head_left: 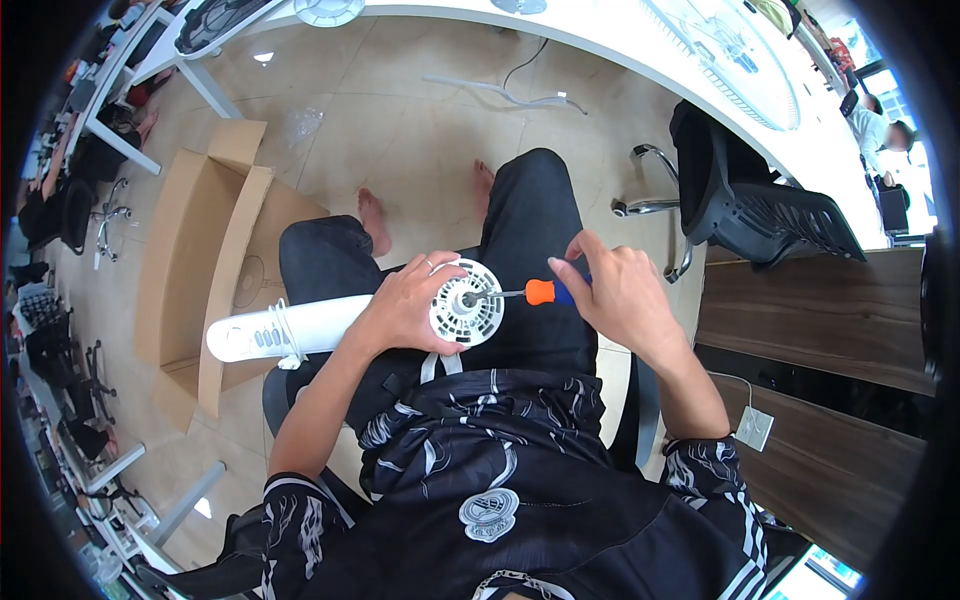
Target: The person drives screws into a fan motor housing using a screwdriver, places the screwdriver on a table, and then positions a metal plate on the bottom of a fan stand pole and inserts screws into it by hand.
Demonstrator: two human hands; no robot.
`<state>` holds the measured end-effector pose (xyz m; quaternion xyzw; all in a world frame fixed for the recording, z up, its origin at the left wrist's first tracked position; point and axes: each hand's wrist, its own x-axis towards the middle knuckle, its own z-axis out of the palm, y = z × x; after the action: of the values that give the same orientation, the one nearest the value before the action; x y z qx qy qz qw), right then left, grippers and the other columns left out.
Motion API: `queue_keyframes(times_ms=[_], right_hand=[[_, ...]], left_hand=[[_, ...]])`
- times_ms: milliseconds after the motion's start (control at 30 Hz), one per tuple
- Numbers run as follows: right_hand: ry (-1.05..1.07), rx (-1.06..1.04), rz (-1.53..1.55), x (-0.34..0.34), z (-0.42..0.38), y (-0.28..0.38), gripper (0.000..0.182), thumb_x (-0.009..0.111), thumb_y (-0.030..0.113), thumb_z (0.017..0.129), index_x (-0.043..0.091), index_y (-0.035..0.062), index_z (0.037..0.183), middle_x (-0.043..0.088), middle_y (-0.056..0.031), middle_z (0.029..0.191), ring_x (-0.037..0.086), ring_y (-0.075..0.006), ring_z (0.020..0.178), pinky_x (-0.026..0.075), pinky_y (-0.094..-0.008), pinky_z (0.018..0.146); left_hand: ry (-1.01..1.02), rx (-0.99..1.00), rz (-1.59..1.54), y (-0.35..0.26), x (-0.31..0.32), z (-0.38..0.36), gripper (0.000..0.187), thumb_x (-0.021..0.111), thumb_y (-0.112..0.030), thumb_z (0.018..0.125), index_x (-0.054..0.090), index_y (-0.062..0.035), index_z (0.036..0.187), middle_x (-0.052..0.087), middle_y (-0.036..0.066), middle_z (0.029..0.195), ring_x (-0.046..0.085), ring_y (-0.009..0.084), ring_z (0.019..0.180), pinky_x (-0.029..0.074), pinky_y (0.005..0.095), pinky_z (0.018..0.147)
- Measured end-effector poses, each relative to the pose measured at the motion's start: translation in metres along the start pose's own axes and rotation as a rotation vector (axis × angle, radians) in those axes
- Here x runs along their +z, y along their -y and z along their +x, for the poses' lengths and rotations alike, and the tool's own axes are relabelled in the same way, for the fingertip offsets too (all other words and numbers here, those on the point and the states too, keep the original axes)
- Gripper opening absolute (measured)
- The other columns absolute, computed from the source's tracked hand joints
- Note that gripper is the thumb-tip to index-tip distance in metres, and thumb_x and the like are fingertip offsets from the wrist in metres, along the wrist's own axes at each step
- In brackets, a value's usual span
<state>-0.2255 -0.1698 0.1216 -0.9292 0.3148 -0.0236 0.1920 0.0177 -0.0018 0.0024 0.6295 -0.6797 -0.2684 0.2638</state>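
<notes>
A white electric fan body lies across my lap, its slotted round motor housing (486, 318) facing up and its long white stand (335, 318) with grey buttons reaching to the left. My left hand (402, 305) is wrapped round the fan just beside the housing. In my right hand (622, 298) is a screwdriver (540, 291) with an orange and blue handle, held level. Its metal shaft points left, and the tip meets the middle of the housing; whether a screw sits there is too small to tell. A white cord (286, 335) is looped around the stand.
To my left an open cardboard box (190, 255) stands on the tiled floor. A black office chair (750, 195) is at the right. Fan grilles (735, 60) lie on the white table (590, 45) ahead. A wall-socket block (754, 428) hangs at right. Other people are at the edges.
</notes>
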Motion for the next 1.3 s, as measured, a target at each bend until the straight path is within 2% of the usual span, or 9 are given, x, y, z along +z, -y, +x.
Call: queue_keyframes(times_ms=[333, 467, 667, 767, 833, 967, 1067, 1233, 1300], right_hand=[[0.032, -0.048, 0.143, -0.011, -0.003, 0.007, 0.042, 0.082, 0.03, 0.087, 0.057, 0.0008, 0.103, 0.067, -0.0174, 0.069, 0.071, -0.0387, 0.067, 0.056, -0.0463, 0.066], [-0.038, -0.292, 0.075, -0.005, -0.005, -0.001, 0.047, 0.085, 0.028, 0.084, 0.053, 0.0009, 0.105, 0.068, -0.0185, 0.073, 0.071, -0.0379, 0.07, 0.056, -0.0446, 0.067], [0.149, 0.131, 0.002, -0.006, 0.0, 0.021, 0.043, 0.083, 0.022, 0.085, 0.053, 0.0021, 0.109, 0.067, -0.0162, 0.082, 0.07, -0.0397, 0.073, 0.055, -0.045, 0.067], [0.023, 0.039, 0.105, -0.011, -0.003, 0.019, 0.037, 0.079, 0.021, 0.09, 0.053, 0.0024, 0.109, 0.067, -0.0155, 0.077, 0.068, -0.0421, 0.069, 0.055, -0.0471, 0.065], [-0.109, -0.294, 0.14, -0.011, -0.002, 0.01, 0.035, 0.074, 0.026, 0.095, 0.052, 0.0019, 0.108, 0.068, -0.0181, 0.083, 0.069, -0.0429, 0.072, 0.055, -0.049, 0.064], [-0.024, -0.305, 0.218, -0.009, -0.001, 0.01, 0.035, 0.074, 0.021, 0.093, 0.051, 0.002, 0.111, 0.064, -0.0192, 0.094, 0.069, -0.0426, 0.079, 0.055, -0.0498, 0.067], [0.174, 0.028, 0.096, -0.009, 0.0, 0.015, 0.04, 0.078, 0.014, 0.088, 0.049, 0.0027, 0.115, 0.058, -0.019, 0.107, 0.067, -0.0422, 0.089, 0.055, -0.0492, 0.071], [-0.129, -0.387, 0.177, -0.015, 0.001, 0.013, 0.041, 0.078, 0.029, 0.092, 0.051, 0.0032, 0.109, 0.064, -0.0198, 0.097, 0.069, -0.0419, 0.083, 0.056, -0.0466, 0.067], [-0.003, -0.303, 0.189, -0.014, -0.002, 0.015, 0.04, 0.078, 0.027, 0.092, 0.051, 0.0034, 0.111, 0.063, -0.02, 0.1, 0.069, -0.0411, 0.086, 0.056, -0.0466, 0.069]], left_hand=[[0.089, 0.024, 0.027, -0.007, -0.008, 0.006, 0.074, 0.091, -0.043, 0.056, 0.072, -0.0249, 0.125, 0.053, 0.014, 0.138, 0.058, 0.0363, 0.122, 0.053, 0.0461, 0.095], [0.108, 0.026, 0.039, -0.008, -0.01, 0.009, 0.072, 0.091, -0.042, 0.056, 0.073, -0.0239, 0.124, 0.053, 0.014, 0.135, 0.057, 0.0358, 0.122, 0.053, 0.0458, 0.095], [0.16, 0.038, 0.059, -0.009, -0.011, 0.012, 0.077, 0.092, -0.044, 0.054, 0.073, -0.0169, 0.124, 0.051, 0.018, 0.138, 0.054, 0.0374, 0.124, 0.049, 0.0449, 0.099], [0.171, 0.039, 0.061, -0.01, -0.012, 0.013, 0.076, 0.093, -0.043, 0.054, 0.073, -0.0163, 0.122, 0.05, 0.018, 0.137, 0.054, 0.0376, 0.124, 0.049, 0.0447, 0.099], [0.194, 0.007, 0.07, -0.011, -0.013, 0.013, 0.077, 0.093, -0.041, 0.053, 0.071, -0.0161, 0.123, 0.051, 0.017, 0.137, 0.055, 0.0379, 0.123, 0.049, 0.0446, 0.099], [0.141, 0.024, 0.021, -0.007, -0.01, 0.011, 0.088, 0.095, -0.04, 0.052, 0.065, -0.0145, 0.131, 0.053, 0.015, 0.135, 0.056, 0.0371, 0.121, 0.049, 0.0449, 0.099], [0.099, 0.0, -0.032, -0.005, -0.008, 0.011, 0.1, 0.095, -0.04, 0.051, 0.057, -0.0117, 0.138, 0.056, 0.014, 0.136, 0.058, 0.0367, 0.122, 0.049, 0.0447, 0.101], [0.031, 0.018, -0.111, 0.005, -0.001, 0.005, 0.101, 0.095, -0.037, 0.049, 0.054, -0.0106, 0.137, 0.057, 0.013, 0.14, 0.059, 0.0351, 0.121, 0.051, 0.0456, 0.1], [0.03, 0.018, -0.099, 0.004, -0.001, 0.006, 0.101, 0.096, -0.037, 0.049, 0.054, -0.0102, 0.137, 0.057, 0.013, 0.14, 0.06, 0.0352, 0.12, 0.051, 0.0454, 0.1]])
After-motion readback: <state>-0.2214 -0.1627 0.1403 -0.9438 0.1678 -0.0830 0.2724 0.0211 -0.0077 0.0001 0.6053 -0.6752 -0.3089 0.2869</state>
